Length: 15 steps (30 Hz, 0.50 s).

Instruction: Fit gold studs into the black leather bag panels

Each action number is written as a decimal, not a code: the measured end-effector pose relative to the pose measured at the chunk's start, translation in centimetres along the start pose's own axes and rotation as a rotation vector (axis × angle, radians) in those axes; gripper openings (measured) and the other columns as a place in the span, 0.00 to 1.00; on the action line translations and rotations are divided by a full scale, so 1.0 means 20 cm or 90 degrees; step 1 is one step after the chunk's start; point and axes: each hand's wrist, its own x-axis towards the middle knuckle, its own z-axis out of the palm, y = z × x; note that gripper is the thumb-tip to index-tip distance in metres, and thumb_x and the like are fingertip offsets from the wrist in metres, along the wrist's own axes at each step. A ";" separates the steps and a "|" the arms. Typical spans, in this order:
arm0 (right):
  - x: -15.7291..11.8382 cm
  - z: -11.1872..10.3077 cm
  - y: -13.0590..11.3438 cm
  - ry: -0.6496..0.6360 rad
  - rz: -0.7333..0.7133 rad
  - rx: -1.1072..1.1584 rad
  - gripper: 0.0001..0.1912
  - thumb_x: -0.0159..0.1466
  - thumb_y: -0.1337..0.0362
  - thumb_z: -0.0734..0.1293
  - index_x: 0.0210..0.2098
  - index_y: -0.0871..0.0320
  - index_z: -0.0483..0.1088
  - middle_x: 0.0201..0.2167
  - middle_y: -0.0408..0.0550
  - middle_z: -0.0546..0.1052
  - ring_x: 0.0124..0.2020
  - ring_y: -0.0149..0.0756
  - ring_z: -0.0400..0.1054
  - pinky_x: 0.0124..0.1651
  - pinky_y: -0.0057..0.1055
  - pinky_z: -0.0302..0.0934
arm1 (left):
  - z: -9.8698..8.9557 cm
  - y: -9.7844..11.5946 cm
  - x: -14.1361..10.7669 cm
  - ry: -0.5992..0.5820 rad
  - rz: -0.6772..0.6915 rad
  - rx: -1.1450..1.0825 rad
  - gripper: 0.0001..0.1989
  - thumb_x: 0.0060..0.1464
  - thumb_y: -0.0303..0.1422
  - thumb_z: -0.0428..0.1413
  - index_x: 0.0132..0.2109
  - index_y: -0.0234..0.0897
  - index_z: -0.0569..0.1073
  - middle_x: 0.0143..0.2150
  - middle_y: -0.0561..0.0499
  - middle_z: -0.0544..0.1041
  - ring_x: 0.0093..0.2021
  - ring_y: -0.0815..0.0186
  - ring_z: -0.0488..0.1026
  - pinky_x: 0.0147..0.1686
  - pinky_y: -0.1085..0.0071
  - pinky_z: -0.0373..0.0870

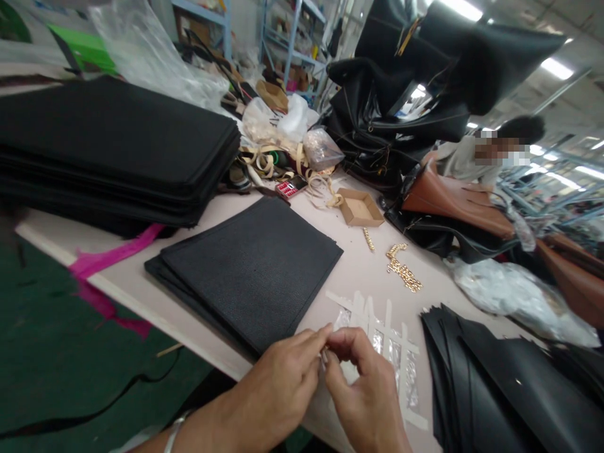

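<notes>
My left hand [287, 377] and my right hand [365, 384] meet at the fingertips near the table's front edge. Both are closed in a pinch around something tiny between them, too hidden by the fingers to name. Just beyond the left hand lies a short stack of black leather panels [255, 264]. Under and beside the right hand, strips of pale tape [389, 336] cross over clear plastic on the tabletop. Farther out rest a heap of gold chain [403, 270] and a short gold chain piece [369, 240].
A thick pile of black panels [113, 138] stands at the left, with a pink strip [113, 255] hanging off the edge. An open cardboard box [361, 207] sits mid-table. Black bags [396, 113] and more black panels [509, 377] line the right. A person [472, 157] is behind.
</notes>
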 end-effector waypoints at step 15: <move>-0.02 -0.17 -0.03 -0.271 -0.193 -0.297 0.15 0.67 0.75 0.56 0.46 0.57 0.68 0.32 0.50 0.77 0.34 0.43 0.72 0.37 0.40 0.68 | 0.05 0.03 -0.03 0.009 -0.104 -0.211 0.18 0.59 0.21 0.46 0.42 0.38 0.80 0.32 0.57 0.77 0.33 0.69 0.71 0.37 0.75 0.65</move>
